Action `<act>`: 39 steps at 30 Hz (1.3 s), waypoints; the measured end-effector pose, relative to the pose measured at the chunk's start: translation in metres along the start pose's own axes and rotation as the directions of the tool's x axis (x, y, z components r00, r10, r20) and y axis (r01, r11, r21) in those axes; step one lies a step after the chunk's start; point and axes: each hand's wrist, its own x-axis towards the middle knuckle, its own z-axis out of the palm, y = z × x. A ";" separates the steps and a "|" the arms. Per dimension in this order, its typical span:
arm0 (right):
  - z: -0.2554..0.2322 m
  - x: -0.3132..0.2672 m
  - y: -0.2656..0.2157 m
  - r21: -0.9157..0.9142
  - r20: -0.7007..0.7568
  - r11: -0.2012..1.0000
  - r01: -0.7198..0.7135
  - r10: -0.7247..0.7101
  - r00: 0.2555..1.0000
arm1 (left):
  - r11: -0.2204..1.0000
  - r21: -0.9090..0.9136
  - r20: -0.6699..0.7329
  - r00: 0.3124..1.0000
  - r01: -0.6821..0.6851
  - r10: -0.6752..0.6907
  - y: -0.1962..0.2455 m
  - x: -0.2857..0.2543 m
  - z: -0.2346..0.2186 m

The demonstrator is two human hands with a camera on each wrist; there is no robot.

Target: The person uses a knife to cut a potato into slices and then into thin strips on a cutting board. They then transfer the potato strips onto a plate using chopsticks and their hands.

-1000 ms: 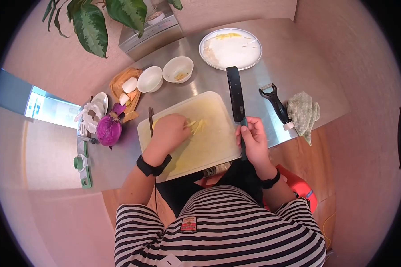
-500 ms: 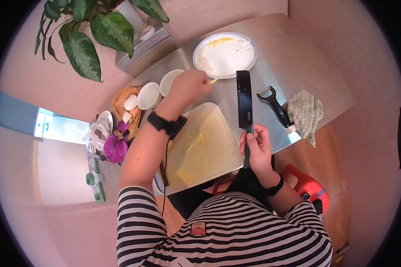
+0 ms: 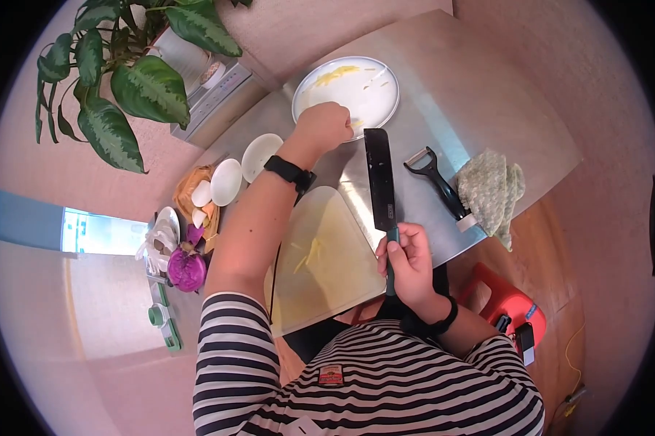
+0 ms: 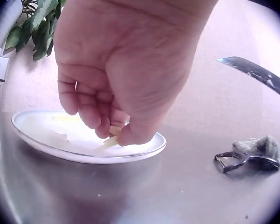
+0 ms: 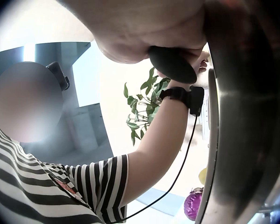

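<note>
Over the near rim of a white plate (image 3: 374, 98), my left hand (image 3: 323, 128) pinches pale yellow strips (image 4: 110, 141) between thumb and fingers, seen close in the left wrist view. More yellow strips (image 3: 334, 75) lie at the plate's far side. My right hand (image 3: 409, 263) grips the dark handle of a knife (image 3: 379, 178), its broad black blade pointing away from me. A few cut strips (image 3: 313, 254) rest on the pale cutting board (image 3: 342, 269). In the right wrist view my right hand (image 5: 149, 28) holds the handle's end (image 5: 172, 65).
Two white bowls (image 3: 226, 182), peeled white pieces (image 3: 201, 193) and a purple cabbage (image 3: 187, 269) stand at the left. A black peeler (image 3: 443, 187) and a green cloth (image 3: 490, 192) lie at the right. A leafy plant (image 3: 149, 87) hangs at the back left.
My left hand has moved from the cutting board, past the bowls, to the plate, carrying strips. The knife stays in my right hand. The head view has shifted.
</note>
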 end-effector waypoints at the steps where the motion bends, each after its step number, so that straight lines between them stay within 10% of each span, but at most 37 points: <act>1: 0.000 0.000 -0.001 0.002 -0.002 1.000 -0.001 0.001 1.000 | 1.000 0.017 0.021 1.000 0.010 -0.011 0.000 0.001 0.000; 39: 0.001 -0.001 -0.004 0.024 0.017 1.000 -0.020 0.019 1.000 | 0.990 -0.140 -0.040 0.999 -0.026 0.020 0.005 0.030 0.012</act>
